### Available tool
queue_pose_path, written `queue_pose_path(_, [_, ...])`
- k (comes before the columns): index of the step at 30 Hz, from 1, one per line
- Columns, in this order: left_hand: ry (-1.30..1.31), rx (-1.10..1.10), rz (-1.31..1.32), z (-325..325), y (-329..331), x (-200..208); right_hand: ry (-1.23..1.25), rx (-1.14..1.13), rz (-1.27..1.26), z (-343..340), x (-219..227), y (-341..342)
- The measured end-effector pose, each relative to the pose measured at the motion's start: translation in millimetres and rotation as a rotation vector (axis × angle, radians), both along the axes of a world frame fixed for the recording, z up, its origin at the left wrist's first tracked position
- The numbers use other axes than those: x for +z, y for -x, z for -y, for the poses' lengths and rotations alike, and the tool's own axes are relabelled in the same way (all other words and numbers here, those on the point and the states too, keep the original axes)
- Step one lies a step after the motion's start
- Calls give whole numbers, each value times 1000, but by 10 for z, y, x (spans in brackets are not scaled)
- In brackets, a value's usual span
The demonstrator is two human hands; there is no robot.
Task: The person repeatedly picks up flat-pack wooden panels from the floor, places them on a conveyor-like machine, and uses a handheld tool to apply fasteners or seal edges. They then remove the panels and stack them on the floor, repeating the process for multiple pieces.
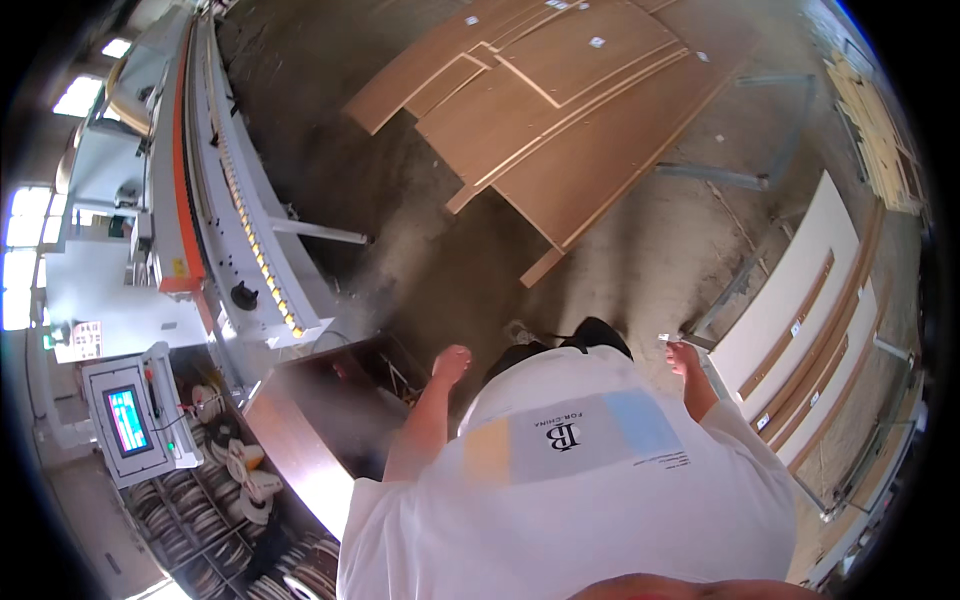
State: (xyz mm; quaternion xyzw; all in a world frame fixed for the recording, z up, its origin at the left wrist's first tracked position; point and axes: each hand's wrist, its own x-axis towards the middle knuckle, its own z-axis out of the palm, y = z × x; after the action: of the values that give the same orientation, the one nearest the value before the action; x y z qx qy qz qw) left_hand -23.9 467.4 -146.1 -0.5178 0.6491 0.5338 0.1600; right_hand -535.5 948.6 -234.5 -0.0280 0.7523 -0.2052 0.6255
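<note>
My left hand [452, 364] hangs at my left side with its fingers curled in. I cannot make out anything in it. It is nearest to a brown box-like cabinet or bin [290, 410] with a dark inside. My right hand [684, 358] is at my right side, its fingers closed. A small whitish piece [665, 338] shows at its fingertips, too small to name. To the right of that hand, long white and brown panels [790, 300] stand on a metal frame.
Ahead lie stacked brown wood boards [590, 110] with small labels. A long machine with an orange strip [190, 150] runs along the left, near a control screen [126, 420] and a rack of rolls [190, 510]. A grey metal frame [715, 176] and pale timber [875, 130] are at right.
</note>
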Motion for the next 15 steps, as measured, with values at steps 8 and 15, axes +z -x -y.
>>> queue_pose_path(8, [31, 403, -164, 943, -300, 249, 319, 635, -528, 2199, 13, -172])
queue_pose_path(15, [-3, 246, -184, 1409, 78, 289, 368, 211, -576, 5019, 591, 134])
